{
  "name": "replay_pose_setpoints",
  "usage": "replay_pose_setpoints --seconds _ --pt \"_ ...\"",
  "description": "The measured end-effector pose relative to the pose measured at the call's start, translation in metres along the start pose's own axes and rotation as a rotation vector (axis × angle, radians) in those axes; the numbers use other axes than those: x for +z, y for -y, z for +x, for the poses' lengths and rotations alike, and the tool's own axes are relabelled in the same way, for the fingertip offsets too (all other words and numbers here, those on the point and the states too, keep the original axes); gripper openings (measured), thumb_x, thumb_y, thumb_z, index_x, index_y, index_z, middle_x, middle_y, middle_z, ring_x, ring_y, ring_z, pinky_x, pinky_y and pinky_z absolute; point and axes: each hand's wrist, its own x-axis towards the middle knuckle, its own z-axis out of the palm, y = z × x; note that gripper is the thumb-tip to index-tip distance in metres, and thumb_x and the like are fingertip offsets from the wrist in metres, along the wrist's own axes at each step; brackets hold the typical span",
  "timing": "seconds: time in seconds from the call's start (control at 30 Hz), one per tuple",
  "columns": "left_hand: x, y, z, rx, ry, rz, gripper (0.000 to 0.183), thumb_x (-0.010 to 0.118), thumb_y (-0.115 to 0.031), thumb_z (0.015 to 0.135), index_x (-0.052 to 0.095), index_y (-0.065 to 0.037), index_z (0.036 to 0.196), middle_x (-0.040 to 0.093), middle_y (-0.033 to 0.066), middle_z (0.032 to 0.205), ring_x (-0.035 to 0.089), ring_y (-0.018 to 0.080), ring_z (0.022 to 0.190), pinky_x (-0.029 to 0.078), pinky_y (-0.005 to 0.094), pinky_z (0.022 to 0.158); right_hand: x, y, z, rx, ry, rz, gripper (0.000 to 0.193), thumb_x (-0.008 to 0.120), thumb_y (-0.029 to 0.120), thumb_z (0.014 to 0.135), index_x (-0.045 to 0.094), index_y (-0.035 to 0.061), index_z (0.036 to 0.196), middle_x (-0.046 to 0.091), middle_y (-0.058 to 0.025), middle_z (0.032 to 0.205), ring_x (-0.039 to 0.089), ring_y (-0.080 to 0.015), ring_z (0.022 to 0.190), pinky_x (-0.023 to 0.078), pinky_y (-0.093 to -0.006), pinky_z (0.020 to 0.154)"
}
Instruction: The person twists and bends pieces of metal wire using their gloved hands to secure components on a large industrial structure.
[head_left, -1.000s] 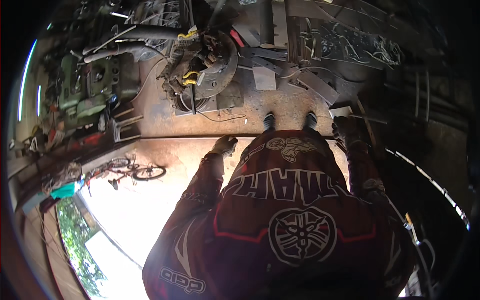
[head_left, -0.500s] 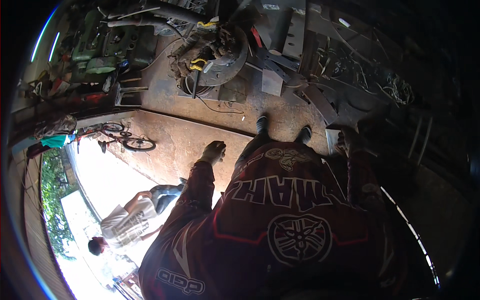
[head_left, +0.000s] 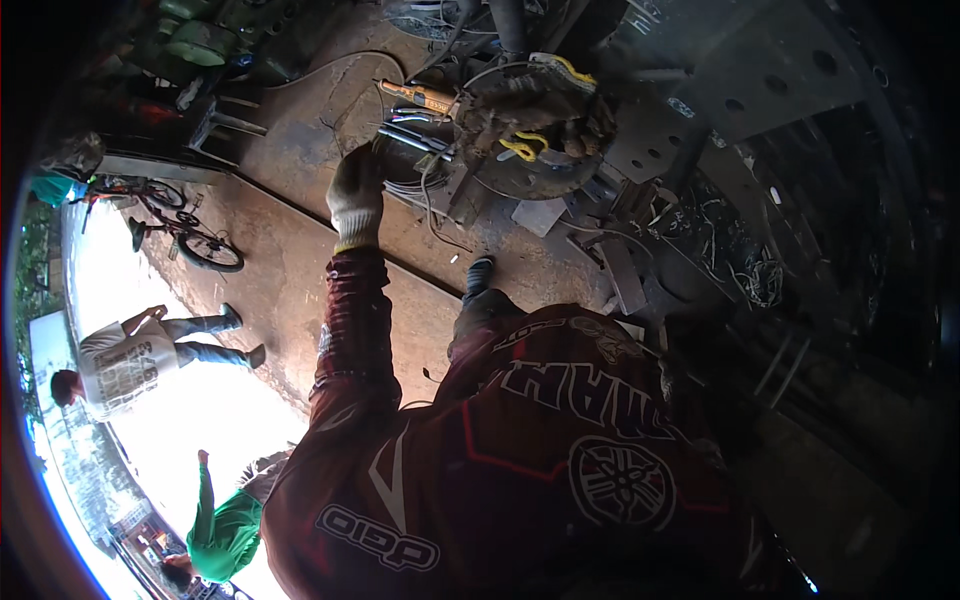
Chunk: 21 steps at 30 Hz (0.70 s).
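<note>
My left hand (head_left: 357,195) wears a pale knit glove with a white cuff. It reaches forward beside a round metal stand heaped with dark, worn items (head_left: 480,110). The back of the glove hides its fingertips, so I cannot tell whether they hold anything. Just right of the hand are slim silver metal tools (head_left: 418,138) and a coil of cable (head_left: 408,188). A long orange tool (head_left: 418,96) lies beyond them. Two yellow looped pieces show on the heap, the nearer yellow loop (head_left: 525,147) facing me. My right hand is not in view.
A person in a light shirt (head_left: 130,360) and another in green (head_left: 225,535) are at the left. A bicycle (head_left: 195,235) stands beyond them. A metal strip (head_left: 410,268) crosses the floor. Perforated steel plates (head_left: 770,90) and tangled wire (head_left: 760,280) lie at the right.
My left arm has stretched forward to the round stand, which now appears nearer. My right hand has left the view. The light-shirted person appears farther left; a green-clad person has come into view.
</note>
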Motion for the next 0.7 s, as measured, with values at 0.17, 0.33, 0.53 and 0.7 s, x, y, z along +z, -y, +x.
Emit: replay_pose_setpoints --seconds 0.17,0.33,0.53,0.7 --pt "0.05 -0.083 0.061 0.326 0.303 0.366 0.031 0.062 -0.034 0.096 0.071 -0.015 0.12 0.073 0.011 0.11 0.071 0.0251 0.099 0.055 0.0361 0.085 0.056 0.056 -0.023 -0.098 -0.073 -0.12 0.022 0.06 0.032 0.098 0.06 0.0112 0.105 0.06 -0.0028 0.082 0.06 -0.0189 0.065 0.049 -0.0366 0.053" --pt "0.104 -0.068 0.118 0.448 0.587 0.515 0.036 0.061 -0.037 0.094 0.068 -0.015 0.122 0.071 0.0139 0.113 0.067 0.0348 0.106 0.053 0.0452 0.09 0.127 0.116 -0.047 -0.209 -0.078 -0.25 0.023 0.061 0.032 0.098 0.06 0.0108 0.106 0.06 -0.0033 0.084 0.06 -0.0193 0.068 0.049 -0.0368 0.055" --pt "0.126 -0.043 0.141 0.568 0.835 0.627 0.031 0.056 -0.033 0.095 0.069 -0.013 0.114 0.071 0.0184 0.107 0.068 0.0371 0.101 0.055 0.0468 0.084 0.173 0.138 -0.072 -0.224 -0.08 -0.337 0.024 0.061 0.032 0.098 0.06 0.0103 0.108 0.06 -0.0039 0.087 0.06 -0.0198 0.071 0.049 -0.037 0.058" --pt "0.118 -0.058 0.128 0.479 0.763 0.624 0.026 0.056 -0.026 0.093 0.069 -0.012 0.112 0.071 0.0195 0.104 0.069 0.0383 0.098 0.055 0.0481 0.083 0.189 0.132 -0.078 -0.165 -0.086 -0.374 0.025 0.062 0.032 0.097 0.06 0.0099 0.109 0.06 -0.0043 0.09 0.06 -0.0202 0.074 0.049 -0.0371 0.061"
